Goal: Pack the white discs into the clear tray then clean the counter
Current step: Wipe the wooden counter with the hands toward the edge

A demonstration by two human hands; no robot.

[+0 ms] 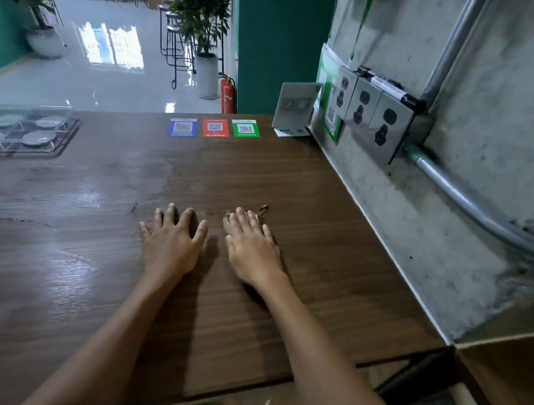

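Both hands laid flat on the desk (295, 189)
Left hand (172, 240) and right hand (251, 248) are spread, empty; discs (39, 137) are seen packed in the tray (59, 143), so wiping is judged next.

A café or shop service bench (246, 286), dark wood, facing a public seating area. At 12 o'clock three payment QR stickers (214, 128), blue, red and green, lie on it. Toward 11 o'clock a glossy tiled floor (104, 74) holds bar stools (175, 43), potted plants (200, 12) and a fire extinguisher (228, 92). Wall sockets (369, 113) sit at 2 o'clock.
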